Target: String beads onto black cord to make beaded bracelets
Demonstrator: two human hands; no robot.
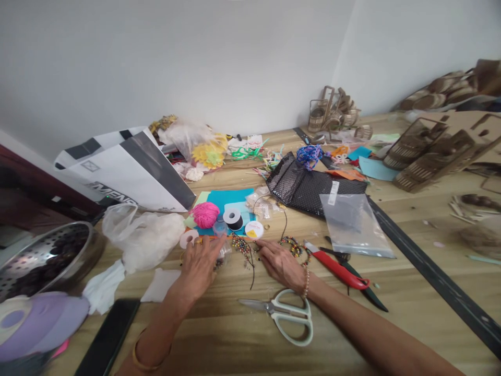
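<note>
My left hand [201, 263] is palm down over the wooden table, fingers stretched out, next to a small clear plastic bag [225, 253]. Loose multicoloured beads [241, 245] lie between my two hands, with a thin black cord [252, 269] across them. My right hand [279, 261] rests with extended fingers at the right side of these beads; I see nothing held in it. Beside it lies a beaded string [295, 246] in a loop. A spool of black cord [233, 219], a white round label [254, 230] and a pink yarn ball [206, 214] are just beyond.
Scissors [287, 313] lie close before my right hand. A red-handled knife [340, 269] is to the right, near a clear zip bag [358, 224] and black bubble mailer [313, 190]. At left are a phone [109, 337], metal colander [84, 261] and white bag [129, 172].
</note>
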